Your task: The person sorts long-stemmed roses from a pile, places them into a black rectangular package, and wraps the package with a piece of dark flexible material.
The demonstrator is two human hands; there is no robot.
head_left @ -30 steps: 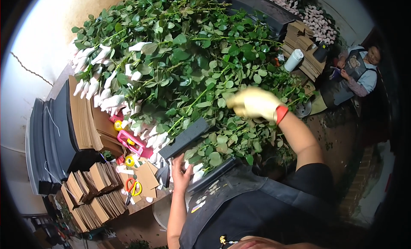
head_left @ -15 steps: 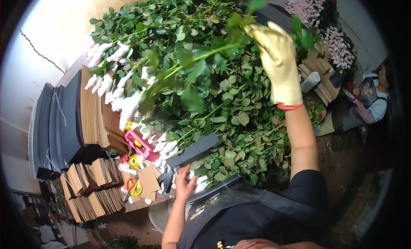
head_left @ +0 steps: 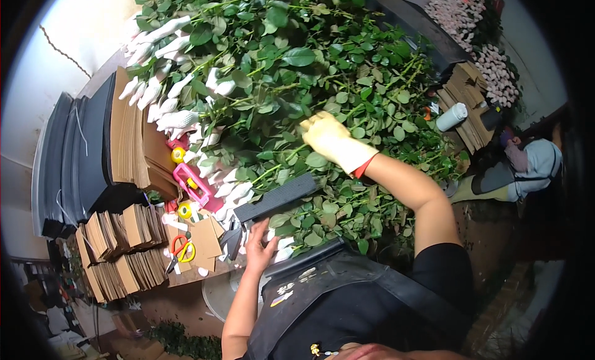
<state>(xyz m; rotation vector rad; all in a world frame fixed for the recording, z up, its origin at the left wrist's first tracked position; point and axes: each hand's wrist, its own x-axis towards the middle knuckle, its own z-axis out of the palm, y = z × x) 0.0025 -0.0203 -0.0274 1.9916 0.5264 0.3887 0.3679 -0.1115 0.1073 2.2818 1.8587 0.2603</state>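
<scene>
The right hand (head_left: 328,139), gloved in pale yellow, is at the centre of the frame, over the leafy stems (head_left: 288,81). Its fingers are curled; whether they grip a stem cannot be determined. The stems fill the upper centre, with white-sleeved heads (head_left: 176,120) toward the left. The bare left hand (head_left: 259,245), lower centre, has its fingers released and slightly spread at the lower edge of a ridged dark block (head_left: 277,197). Scissors (head_left: 184,248) lie lower left on the table (head_left: 214,271).
</scene>
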